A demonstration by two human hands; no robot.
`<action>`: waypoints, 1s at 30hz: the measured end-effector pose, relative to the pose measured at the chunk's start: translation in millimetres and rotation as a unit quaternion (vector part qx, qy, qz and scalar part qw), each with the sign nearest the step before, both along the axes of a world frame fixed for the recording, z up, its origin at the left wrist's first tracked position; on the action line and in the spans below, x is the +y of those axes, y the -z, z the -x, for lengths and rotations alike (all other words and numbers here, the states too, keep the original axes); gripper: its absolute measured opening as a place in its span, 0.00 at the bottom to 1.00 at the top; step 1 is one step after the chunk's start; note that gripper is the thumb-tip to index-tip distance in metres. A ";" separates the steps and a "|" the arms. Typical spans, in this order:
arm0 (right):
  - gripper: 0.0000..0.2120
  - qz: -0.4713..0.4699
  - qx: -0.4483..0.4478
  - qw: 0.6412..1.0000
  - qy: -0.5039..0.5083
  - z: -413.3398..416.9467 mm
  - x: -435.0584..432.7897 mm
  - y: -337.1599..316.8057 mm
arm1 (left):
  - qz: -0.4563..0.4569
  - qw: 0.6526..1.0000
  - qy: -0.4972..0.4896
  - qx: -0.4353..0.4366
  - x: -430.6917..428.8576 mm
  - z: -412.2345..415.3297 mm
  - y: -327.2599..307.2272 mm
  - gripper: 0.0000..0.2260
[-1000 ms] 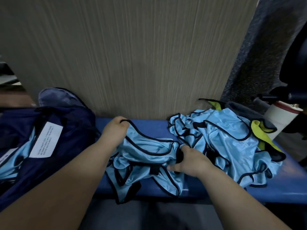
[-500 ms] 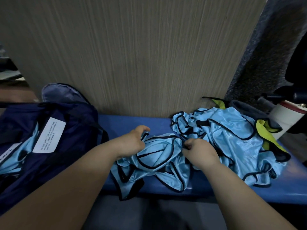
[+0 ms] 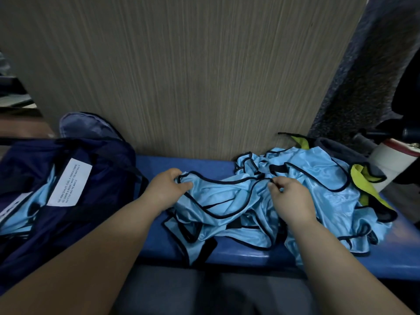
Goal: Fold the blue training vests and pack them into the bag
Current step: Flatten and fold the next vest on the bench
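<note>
Nearest me, my left hand (image 3: 167, 189) pinches the black-trimmed edge of a blue training vest (image 3: 218, 201) at one shoulder, and my right hand (image 3: 289, 198) pinches the other. The vest lies rumpled on the blue bench (image 3: 181, 164), so I judge I'm spreading it before folding; next I need the trim pulled taut and level. The unfolded pile (image 3: 318, 178) sits just right; the navy bag (image 3: 75, 194), left, already holds vests.

Both forearms are bare (no sleeves, watch or rings visible); rounded, short fingers (image 3: 181, 186).
</note>
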State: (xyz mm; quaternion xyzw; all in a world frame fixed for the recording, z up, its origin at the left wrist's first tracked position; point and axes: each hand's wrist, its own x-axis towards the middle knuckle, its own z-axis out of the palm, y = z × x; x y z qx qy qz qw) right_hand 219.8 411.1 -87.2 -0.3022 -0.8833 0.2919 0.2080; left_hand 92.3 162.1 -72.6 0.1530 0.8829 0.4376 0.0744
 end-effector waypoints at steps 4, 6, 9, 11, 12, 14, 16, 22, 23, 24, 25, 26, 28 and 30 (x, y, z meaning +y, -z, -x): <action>0.12 -0.034 0.071 0.996 -0.029 -0.8 -3.6 -2.2 | -0.027 0.999 -0.034 0.024 -0.9 -0.1 -2.5 0.07; 0.10 -0.071 0.110 0.990 -0.061 -0.9 -5.4 -2.8 | -0.034 0.998 -0.034 0.032 1.1 -2.5 -3.9 0.08; 0.07 -0.093 0.114 0.982 -0.121 -1.3 -9.3 -2.4 | -0.032 0.998 -0.016 0.046 11.4 -12.7 -9.1 0.11; 0.04 -0.061 0.114 0.978 -0.166 -0.8 -14.5 0.3 | -0.029 0.999 0.027 0.036 23.0 -24.5 -14.4 0.18; 0.02 -0.025 0.122 0.974 -0.189 -0.2 -18.2 2.0 | -0.032 0.998 0.059 0.020 29.4 -30.6 -14.8 0.23; 0.07 0.066 0.135 0.960 -0.235 0.2 -28.8 2.6 | -0.018 0.991 0.130 -0.002 41.2 -41.3 -10.7 0.34; 0.12 0.144 0.122 0.943 -0.274 0.6 -37.3 1.9 | 0.025 0.983 0.184 0.003 49.5 -45.4 0.6 0.45; 0.31 0.254 0.013 0.900 -0.354 -5.5 -32.4 0.2 | 0.079 0.981 0.152 0.094 53.7 -31.6 30.1 0.15; 0.34 0.220 -0.018 0.909 -0.352 -6.8 -28.7 0.1 | 0.069 0.986 0.118 0.094 51.2 -26.2 34.5 0.06; 0.37 0.169 -0.053 0.921 -0.347 -7.5 -25.9 0.9 | 0.060 0.990 0.094 0.085 48.3 -22.6 36.6 0.02; 0.39 0.104 -0.084 0.932 -0.337 -7.2 -23.6 2.7 | 0.059 0.992 0.079 0.075 45.5 -19.5 38.4 0.05; 0.38 0.049 -0.102 0.939 -0.324 -6.4 -22.4 5.1 | 0.060 0.994 0.072 0.062 43.1 -16.0 40.4 0.07; 0.31 0.035 -0.084 0.953 -0.288 -4.4 -21.6 10.9 | 0.054 0.995 0.052 0.060 40.2 -15.8 39.5 0.06; 0.25 0.085 -0.032 0.960 -0.265 -2.6 -22.8 14.3 | -0.013 0.997 0.049 0.050 38.9 -20.1 36.8 0.05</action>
